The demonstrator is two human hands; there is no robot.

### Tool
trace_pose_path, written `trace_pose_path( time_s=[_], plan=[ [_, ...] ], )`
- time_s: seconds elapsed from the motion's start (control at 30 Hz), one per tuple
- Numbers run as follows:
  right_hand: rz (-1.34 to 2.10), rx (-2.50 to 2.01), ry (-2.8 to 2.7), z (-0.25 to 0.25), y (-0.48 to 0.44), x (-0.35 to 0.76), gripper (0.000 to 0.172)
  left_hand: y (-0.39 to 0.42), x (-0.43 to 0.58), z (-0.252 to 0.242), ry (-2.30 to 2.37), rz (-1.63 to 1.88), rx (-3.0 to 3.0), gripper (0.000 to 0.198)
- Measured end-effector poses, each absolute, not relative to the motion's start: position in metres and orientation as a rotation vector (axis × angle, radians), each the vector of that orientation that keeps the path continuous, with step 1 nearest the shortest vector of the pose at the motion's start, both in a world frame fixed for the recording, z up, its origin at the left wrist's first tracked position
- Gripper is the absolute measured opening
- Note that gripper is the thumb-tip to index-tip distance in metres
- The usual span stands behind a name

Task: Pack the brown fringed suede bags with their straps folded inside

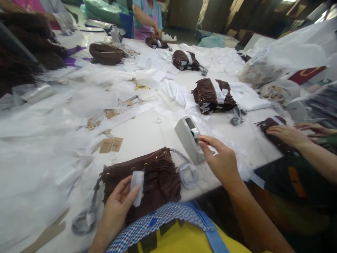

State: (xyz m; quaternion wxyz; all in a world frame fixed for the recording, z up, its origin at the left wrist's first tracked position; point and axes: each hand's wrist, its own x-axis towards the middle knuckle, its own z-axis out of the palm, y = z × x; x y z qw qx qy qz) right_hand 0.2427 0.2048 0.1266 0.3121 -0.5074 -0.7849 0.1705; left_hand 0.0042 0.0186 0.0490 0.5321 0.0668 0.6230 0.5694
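Note:
My left hand pinches a small white wrapped piece between thumb and fingers. It hovers over a dark brown fringed drawstring bag with metal eyelets, lying at the table's near edge. Grey-wrapped straps trail from both sides: one strap bundle on the right, another strap bundle on the left. My right hand is at a grey tape dispenser, thumb and forefinger closed together beside its roll. Whatever is between those fingertips is too small to make out.
Brown tags and white tissue sheets cover the left of the table. Beyond the dispenser are taped fringed bundles. At right, a co-worker's hands touch another brown bundle. Another person works at the far end.

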Motion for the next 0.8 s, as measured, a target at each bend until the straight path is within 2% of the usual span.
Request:
trace_pose_path(
  time_s=[0.07,0.1,0.23,0.33,0.4,0.53,0.7,0.8],
  plan=[
    [0.261,-1.489,-2.034,0.116,0.225,0.273,0.029,0.019,0.006,0.051,1.481,1.355,0.165,0.067],
    [0.297,-1.558,-2.047,0.109,0.232,0.284,0.032,0.019,0.006,0.052,1.482,1.354,0.165,0.067],
    [0.884,-1.671,-1.962,0.092,0.243,0.301,0.045,0.019,0.006,0.052,1.496,1.340,0.185,0.073],
    [1.249,-1.565,-1.686,0.095,0.238,0.297,0.041,0.018,0.004,0.049,1.530,1.307,0.202,0.074],
    [1.370,-1.474,-1.544,0.102,0.233,0.297,0.035,0.017,0.003,0.046,1.541,1.289,0.191,0.070],
    [1.325,-1.426,-1.423,0.116,0.219,0.305,0.029,0.016,0.002,0.041,1.539,1.285,0.160,0.062],
    [1.329,-1.608,-1.350,0.115,0.195,0.319,0.044,0.012,-0.003,0.032,1.554,1.281,0.214,0.062],
    [1.390,-1.662,-1.314,0.099,0.191,0.324,0.046,0.010,-0.006,0.028,1.557,1.255,0.213,0.063]
  ],
)
